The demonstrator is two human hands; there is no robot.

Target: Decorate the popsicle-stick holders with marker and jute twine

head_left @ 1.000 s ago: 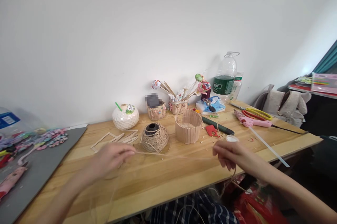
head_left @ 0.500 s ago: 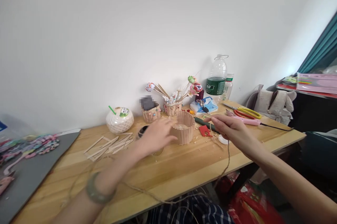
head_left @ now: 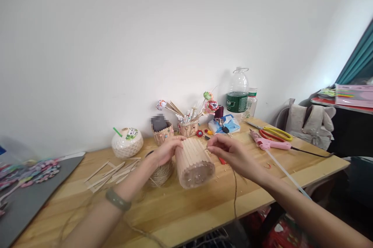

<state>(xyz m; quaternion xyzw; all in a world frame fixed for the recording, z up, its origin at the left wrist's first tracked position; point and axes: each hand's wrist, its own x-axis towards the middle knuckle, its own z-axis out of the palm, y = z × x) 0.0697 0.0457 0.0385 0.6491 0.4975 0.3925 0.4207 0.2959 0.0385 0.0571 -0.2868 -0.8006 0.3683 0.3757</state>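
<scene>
A round cup of flat wooden sticks [head_left: 192, 158] is tilted above the table, its closed, clear-looking bottom facing me. My left hand [head_left: 169, 150] grips it by the far upper rim, fingers closed. To its right, my right hand [head_left: 225, 150] pinches the end of a brown twine [head_left: 235, 189] close to the cup's side; the rest hangs down from the hand. A ball of twine [head_left: 162, 173] sits on the table behind my left wrist, left of the cup.
Loose wooden sticks [head_left: 112, 174] and a wrapped coconut [head_left: 127, 143] lie at the left. Decorated stick cups [head_left: 189, 128] stand at the back, beside a large bottle [head_left: 237, 100]. Scissors [head_left: 276, 133] and a pink glue gun [head_left: 272, 144] rest on the wooden table [head_left: 262, 189] at the right.
My left hand has taken hold of the stick cup, lifted it and tipped its bottom towards me. My right hand has moved left to the cup with the twine.
</scene>
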